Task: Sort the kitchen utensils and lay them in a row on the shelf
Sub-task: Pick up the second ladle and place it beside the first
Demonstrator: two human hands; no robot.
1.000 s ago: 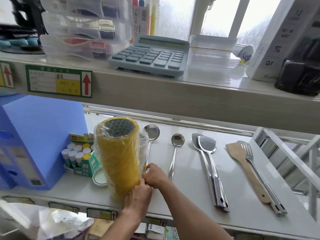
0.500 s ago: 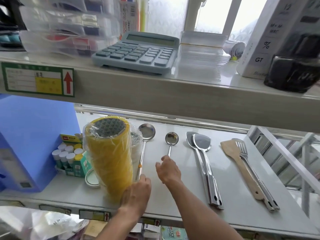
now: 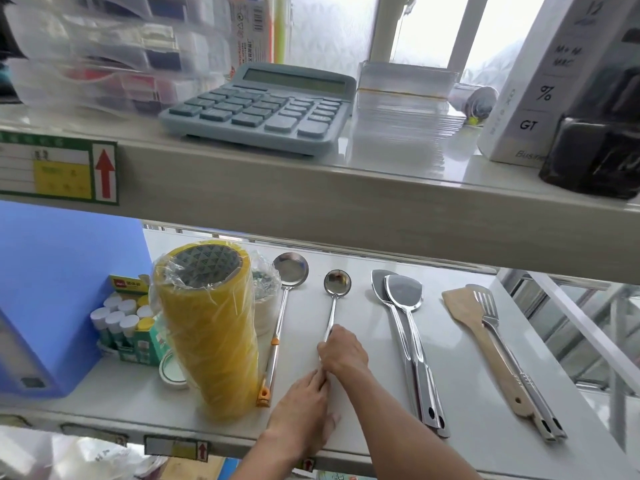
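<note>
Utensils lie in a row on the lower shelf. A large steel ladle with an orange-tipped handle is leftmost. Beside it lies a small steel ladle; my right hand grips the middle of its handle and my left hand touches the handle's near end. Right of these lie two stacked steel spatulas. Farther right are a wooden spatula and a slotted steel turner, side by side.
A wrapped stack of yellow tape rolls stands just left of the large ladle. A box of glue sticks and a blue file box sit farther left. The upper shelf carries a calculator and boxes.
My right hand moved from the large ladle's handle to the small ladle's handle and closed on it. My left hand left the tape stack and shifted right to the small ladle's handle end.
</note>
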